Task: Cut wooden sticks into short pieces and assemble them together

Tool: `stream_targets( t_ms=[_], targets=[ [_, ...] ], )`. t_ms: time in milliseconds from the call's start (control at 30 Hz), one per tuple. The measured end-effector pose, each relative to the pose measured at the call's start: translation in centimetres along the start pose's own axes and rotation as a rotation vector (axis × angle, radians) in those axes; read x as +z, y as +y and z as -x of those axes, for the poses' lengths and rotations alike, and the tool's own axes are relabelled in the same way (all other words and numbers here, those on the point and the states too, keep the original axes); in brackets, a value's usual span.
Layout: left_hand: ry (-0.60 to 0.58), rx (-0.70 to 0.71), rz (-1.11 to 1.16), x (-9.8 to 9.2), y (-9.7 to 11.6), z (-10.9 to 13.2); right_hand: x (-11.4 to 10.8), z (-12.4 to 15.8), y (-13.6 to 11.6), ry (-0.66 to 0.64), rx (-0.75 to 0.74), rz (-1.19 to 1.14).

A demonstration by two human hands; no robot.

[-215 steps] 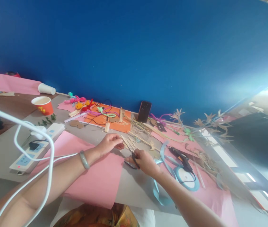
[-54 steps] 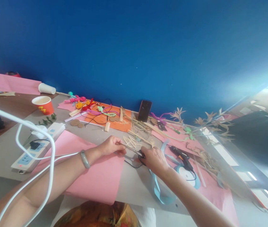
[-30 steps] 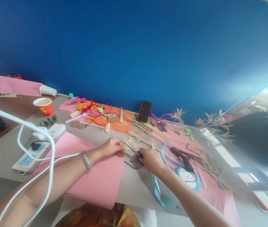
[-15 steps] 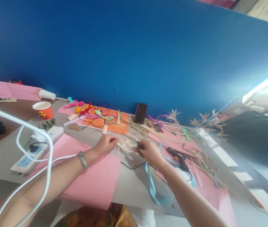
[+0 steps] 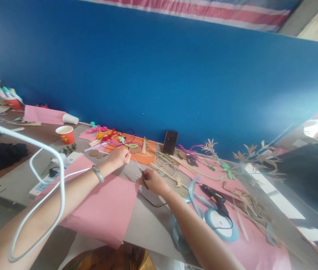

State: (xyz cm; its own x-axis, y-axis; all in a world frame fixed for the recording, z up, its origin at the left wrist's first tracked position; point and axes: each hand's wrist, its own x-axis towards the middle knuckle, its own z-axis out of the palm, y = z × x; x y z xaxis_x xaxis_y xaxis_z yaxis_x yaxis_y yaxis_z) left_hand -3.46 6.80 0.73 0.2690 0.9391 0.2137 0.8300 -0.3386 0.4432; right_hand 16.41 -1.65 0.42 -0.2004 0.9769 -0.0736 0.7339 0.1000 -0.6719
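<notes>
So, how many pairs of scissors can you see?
1: the scissors in the right hand, blades pointing away from the person. Others may be hidden.

Decent room at the near edge: can slide in low over the bare grey surface (image 5: 146,227) between the pink sheet (image 5: 106,208) and the right forearm (image 5: 188,221). Further in, mind the scissors (image 5: 142,173) poking toward the back edge. Blocked back there by the propped phone (image 5: 170,142). Toward the right edge, gotta dodge the glue gun (image 5: 215,197) and ribbon spool (image 5: 222,225); left, the power strip (image 5: 39,188) and looping white cable (image 5: 62,183).
</notes>
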Motion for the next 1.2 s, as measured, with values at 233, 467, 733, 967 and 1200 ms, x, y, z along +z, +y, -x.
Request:
stream_targets(
  t_ms=[233, 467, 733, 967, 1200],
  targets=[
    [-0.039, -0.176, -0.114, 1.5, -0.3, -0.3, -0.3, -0.2, 1.4, 0.096, 0.014, -0.017],
    [0.075, -0.143, 0.502, 1.5, 0.1, 0.6, -0.3, 0.4, 1.3, 0.254, -0.031, -0.443],
    [-0.215, -0.178, 1.164, 4.0, 3.9, 3.7, -0.4, 0.7, 0.2, 0.387, -0.052, -0.602],
    [-0.291, -0.092, 1.189, 3.7, 4.4, 4.4, -0.9, 1.0, -0.1, 0.365, -0.015, -0.578],
    [-0.251, -0.108, 1.183, 3.8, 4.3, 5.0, -0.9, 0.8, 0.2, 0.355, 0.047, -0.625]
  ],
)
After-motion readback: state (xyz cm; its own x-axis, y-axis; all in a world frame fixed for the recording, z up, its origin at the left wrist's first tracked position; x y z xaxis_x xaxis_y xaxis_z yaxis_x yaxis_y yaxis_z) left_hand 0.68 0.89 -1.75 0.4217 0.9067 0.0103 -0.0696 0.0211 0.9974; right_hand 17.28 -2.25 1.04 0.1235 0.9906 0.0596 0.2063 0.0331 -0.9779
